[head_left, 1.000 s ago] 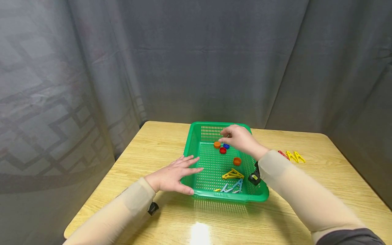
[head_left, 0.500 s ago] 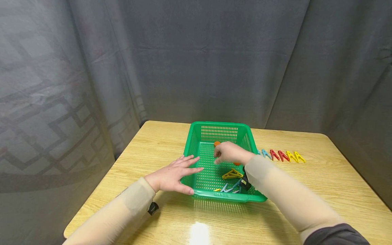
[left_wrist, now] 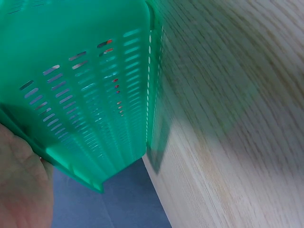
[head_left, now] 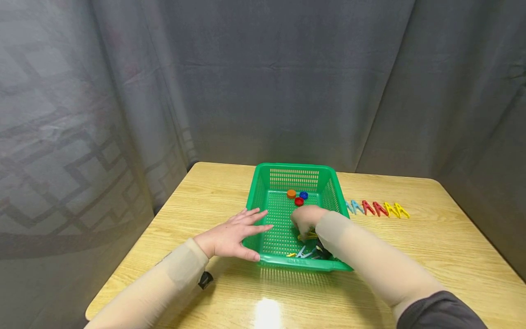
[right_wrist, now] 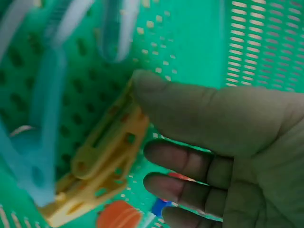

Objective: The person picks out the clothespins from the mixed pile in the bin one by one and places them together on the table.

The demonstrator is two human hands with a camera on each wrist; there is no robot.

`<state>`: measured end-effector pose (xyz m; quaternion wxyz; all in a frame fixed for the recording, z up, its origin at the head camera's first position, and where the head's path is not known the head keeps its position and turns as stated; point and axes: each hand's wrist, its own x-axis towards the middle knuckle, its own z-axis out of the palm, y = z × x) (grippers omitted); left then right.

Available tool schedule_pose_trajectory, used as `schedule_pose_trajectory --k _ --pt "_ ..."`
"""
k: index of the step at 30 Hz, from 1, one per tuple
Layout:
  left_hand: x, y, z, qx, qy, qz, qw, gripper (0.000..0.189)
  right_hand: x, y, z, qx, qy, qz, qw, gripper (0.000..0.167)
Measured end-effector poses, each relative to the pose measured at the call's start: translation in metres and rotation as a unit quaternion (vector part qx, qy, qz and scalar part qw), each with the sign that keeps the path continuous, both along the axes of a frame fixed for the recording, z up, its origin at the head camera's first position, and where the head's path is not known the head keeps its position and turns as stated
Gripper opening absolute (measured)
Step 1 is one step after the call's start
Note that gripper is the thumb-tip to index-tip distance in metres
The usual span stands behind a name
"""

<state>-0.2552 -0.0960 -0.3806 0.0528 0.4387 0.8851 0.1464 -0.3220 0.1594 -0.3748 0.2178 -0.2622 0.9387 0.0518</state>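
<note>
My left hand (head_left: 234, 234) rests on the near left corner of a green perforated plastic basket (head_left: 302, 263), its fingers spread over the rim. In the left wrist view part of that hand (left_wrist: 21, 185) lies along the basket's edge. My right hand (head_left: 308, 219) is down inside the basket. In the right wrist view its thumb tip overlaps the end of a yellow clothespin (right_wrist: 102, 161); the index finger is hidden and the other fingers stand apart from it. Next to it are light blue clothespins (right_wrist: 45, 118).
Orange (head_left: 291, 194), blue (head_left: 303, 195) and red (head_left: 299, 201) bottle caps lie in the basket's far part. To the basket's right, a row of blue, red (head_left: 368, 208) and yellow clothespins (head_left: 401, 210) lies on the wooden table (head_left: 213, 183). A grey curtain (head_left: 267, 91) hangs behind.
My right hand has moved from the basket's far end, over the caps, towards the near side and down to the yellow clothespin. The left hand stays in place.
</note>
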Motion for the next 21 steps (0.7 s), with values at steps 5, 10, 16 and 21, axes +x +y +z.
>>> schedule_pose_trajectory --k 5,10,16,21 --pt "-0.001 0.000 0.000 0.000 0.003 0.000 1.0000 0.079 -0.002 0.000 -0.010 0.042 -0.005 -0.001 0.9991 0.027" --pt "-0.001 0.000 0.000 -0.005 -0.001 0.002 1.0000 0.079 -0.002 0.000 -0.014 0.031 -0.001 0.008 0.9995 0.020" --pt "0.000 0.000 0.001 0.000 0.000 -0.004 1.0000 0.078 -0.002 -0.002 -0.014 -0.065 -0.006 0.014 0.9978 0.015" --pt "0.000 0.000 0.001 0.005 0.003 -0.008 0.9999 0.078 -0.002 -0.003 -0.012 -0.101 0.004 0.016 0.9948 0.023"
